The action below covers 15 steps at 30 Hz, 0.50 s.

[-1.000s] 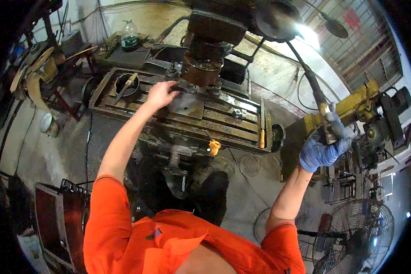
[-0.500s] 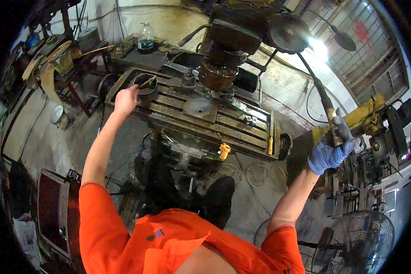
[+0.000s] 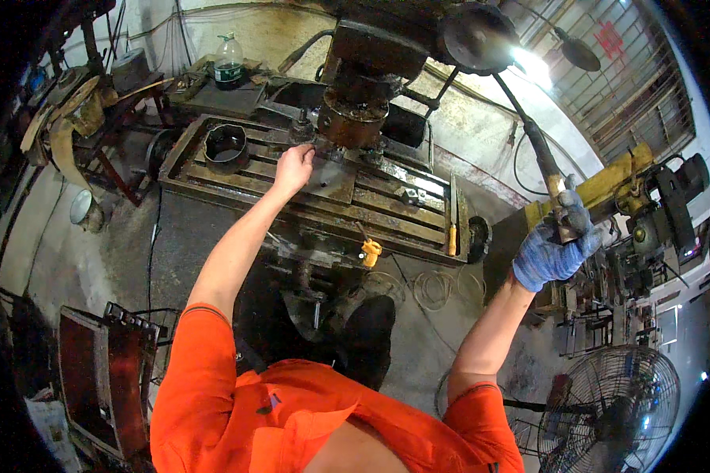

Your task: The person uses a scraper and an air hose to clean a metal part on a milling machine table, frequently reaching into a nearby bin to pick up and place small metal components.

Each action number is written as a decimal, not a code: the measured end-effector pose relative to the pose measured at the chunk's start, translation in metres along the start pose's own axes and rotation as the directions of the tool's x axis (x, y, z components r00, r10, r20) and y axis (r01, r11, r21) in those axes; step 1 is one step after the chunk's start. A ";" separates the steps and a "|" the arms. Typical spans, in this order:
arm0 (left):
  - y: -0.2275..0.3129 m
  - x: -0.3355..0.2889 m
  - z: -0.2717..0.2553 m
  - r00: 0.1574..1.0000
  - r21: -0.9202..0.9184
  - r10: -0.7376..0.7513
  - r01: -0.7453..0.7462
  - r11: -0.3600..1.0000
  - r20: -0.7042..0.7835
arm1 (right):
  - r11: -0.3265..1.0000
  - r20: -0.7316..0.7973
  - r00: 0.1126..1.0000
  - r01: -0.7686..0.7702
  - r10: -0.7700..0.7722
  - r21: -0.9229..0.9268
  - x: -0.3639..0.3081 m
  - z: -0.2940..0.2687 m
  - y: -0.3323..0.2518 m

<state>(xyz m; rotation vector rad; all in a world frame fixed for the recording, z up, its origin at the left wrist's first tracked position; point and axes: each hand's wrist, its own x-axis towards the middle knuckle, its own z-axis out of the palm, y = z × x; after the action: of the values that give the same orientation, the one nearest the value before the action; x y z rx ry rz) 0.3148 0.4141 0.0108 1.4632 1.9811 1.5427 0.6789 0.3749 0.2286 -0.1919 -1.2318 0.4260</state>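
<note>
My left hand (image 3: 294,170), bare, is closed in front of the machine's spindle head (image 3: 353,117), over the slotted machine table (image 3: 276,189). The brush in its fingers is almost wholly hidden from this view. Left of it, a dark round pot (image 3: 226,150) with dark liquid sits on the table. My right hand (image 3: 556,248), in a blue-grey glove, is wrapped round the end of a long lever (image 3: 541,150). This lever slants down from a round dark hub (image 3: 475,41) on the machine.
A yellow-handled tool (image 3: 371,252) hangs at the table's front edge; another yellow handle (image 3: 453,238) lies at its right end. A large bottle (image 3: 228,61) stands behind at left. A fan (image 3: 611,410) is at lower right, a metal bucket (image 3: 85,211) on the left floor.
My left hand has moved right, from the pot to the spindle, and the brush has left the pot. My right hand still grips the lever. The whole view has shifted slightly.
</note>
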 end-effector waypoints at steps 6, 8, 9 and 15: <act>-0.013 -0.006 0.000 0.998 0.032 0.067 -0.067 0.997 -0.003 | 0.994 0.039 0.998 0.061 -0.058 -0.088 -0.009 -0.007 0.001; -0.012 -0.007 -0.003 0.998 -0.031 -0.027 0.029 0.999 0.064 | 0.939 0.038 0.993 0.120 -0.114 -0.323 -0.015 -0.001 0.001; -0.012 -0.009 -0.006 0.997 -0.006 -0.019 0.019 1.000 0.071 | 0.910 0.022 0.992 0.119 -0.120 -0.396 -0.018 0.003 0.001; 0.011 -0.023 -0.051 0.972 -0.105 -0.112 0.135 0.985 0.207 | 0.849 0.036 0.993 0.116 -0.114 -0.515 -0.026 0.000 0.001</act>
<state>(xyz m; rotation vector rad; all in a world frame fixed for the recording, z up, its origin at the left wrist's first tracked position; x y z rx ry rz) 0.2970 0.3648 0.0325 1.3623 1.7969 1.3766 0.6722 0.3648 0.2057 -0.5754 -1.3347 -0.0224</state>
